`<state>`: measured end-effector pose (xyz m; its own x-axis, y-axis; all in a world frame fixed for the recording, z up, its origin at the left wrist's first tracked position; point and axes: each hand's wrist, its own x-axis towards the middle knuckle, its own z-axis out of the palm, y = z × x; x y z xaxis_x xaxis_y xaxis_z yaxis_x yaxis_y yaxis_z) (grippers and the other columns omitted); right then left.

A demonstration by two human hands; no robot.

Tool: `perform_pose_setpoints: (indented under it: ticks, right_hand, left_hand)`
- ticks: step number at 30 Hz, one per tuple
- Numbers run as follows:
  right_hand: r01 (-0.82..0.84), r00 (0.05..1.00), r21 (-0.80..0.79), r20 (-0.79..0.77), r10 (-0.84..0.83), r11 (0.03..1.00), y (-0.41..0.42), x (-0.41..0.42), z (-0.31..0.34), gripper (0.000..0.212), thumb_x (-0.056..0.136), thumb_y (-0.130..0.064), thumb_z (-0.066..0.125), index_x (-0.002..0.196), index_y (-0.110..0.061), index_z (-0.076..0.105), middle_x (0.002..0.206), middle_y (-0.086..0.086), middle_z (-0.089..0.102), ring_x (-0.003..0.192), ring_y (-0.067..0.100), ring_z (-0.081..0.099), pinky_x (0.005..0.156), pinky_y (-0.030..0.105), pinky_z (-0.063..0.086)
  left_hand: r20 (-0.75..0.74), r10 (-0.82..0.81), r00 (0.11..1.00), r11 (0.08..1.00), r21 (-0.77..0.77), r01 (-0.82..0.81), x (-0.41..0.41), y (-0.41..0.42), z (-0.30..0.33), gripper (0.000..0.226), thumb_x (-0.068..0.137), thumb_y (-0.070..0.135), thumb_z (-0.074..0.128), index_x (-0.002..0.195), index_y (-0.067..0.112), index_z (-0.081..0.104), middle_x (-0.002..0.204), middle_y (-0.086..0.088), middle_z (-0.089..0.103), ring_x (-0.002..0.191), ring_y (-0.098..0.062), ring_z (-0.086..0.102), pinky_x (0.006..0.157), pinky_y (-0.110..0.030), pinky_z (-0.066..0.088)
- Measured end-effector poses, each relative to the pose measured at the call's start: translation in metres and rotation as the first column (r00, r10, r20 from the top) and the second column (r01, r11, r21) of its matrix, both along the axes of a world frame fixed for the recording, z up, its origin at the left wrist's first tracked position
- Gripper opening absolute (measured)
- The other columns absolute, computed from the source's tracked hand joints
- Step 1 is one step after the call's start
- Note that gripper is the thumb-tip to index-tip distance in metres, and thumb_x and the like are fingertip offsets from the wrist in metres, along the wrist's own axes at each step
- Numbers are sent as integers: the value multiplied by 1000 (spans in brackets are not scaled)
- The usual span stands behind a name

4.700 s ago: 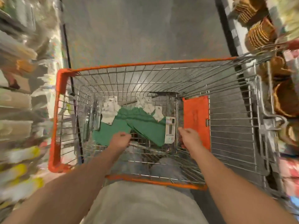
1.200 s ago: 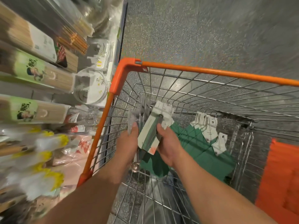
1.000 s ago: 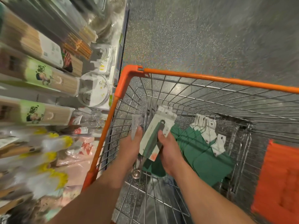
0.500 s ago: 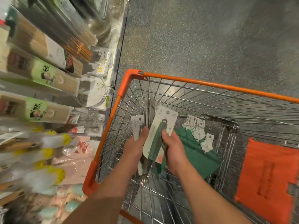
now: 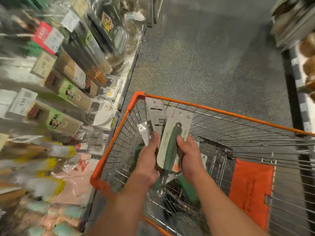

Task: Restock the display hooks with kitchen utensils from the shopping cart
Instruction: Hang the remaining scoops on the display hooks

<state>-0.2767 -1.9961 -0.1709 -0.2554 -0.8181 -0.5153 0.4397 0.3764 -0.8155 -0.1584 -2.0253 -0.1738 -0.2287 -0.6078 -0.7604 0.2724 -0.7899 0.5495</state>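
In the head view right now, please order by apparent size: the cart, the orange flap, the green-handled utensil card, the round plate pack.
1. Cart, clearly largest.
2. Orange flap.
3. Utensil card and plate pack: they look similar, and the card is nearer the camera, so I leave them unranked.

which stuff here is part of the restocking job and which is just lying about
Part of the job:
- green-handled utensil on a white backing card, held by the right hand
- grey carded packs, held by the left hand
- orange-rimmed wire shopping cart

Just lying about:
- green-labelled packs of wooden sticks on the left shelf
- white round plates
- orange seat flap
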Motion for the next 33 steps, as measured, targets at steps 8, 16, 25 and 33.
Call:
perform_pose_setpoints:
  ticks: [8,16,25,33]
  right_hand:
    - [-70,996,-222,44,82,973,56,-33,82,22,107,-12,45,119,-18,61,102,-3,78,95,23,76,75,39,62]
    - [-349,935,-309,-49,352,884,109,3,141,29,92,-28,57,120,-22,61,108,4,77,104,31,74,84,57,61]
    - [-718,689,-300,-175,704,628,160,118,193,22,108,-16,47,124,-23,60,98,-7,78,91,19,77,62,51,63]
    - [-880,455,-317,-358,815,353,258,251,206,23,106,-26,55,127,-26,64,116,-4,74,102,11,73,78,37,64]
  left_hand:
    - [-102,47,994,975,-211,-68,-13,52,81,47,78,47,75,112,15,80,117,-18,76,99,-31,76,84,-42,59]
    - [-158,268,951,872,-380,-309,32,138,117,77,70,38,81,136,4,64,135,-28,64,117,-41,65,106,-57,49]
    - [-67,682,728,602,-514,-611,136,263,157,61,74,13,82,133,10,65,123,-18,74,111,-40,71,90,-53,60]
    - [-99,946,310,236,-447,-863,219,389,186,34,96,6,68,125,22,63,102,-6,80,90,-28,78,75,-47,64]
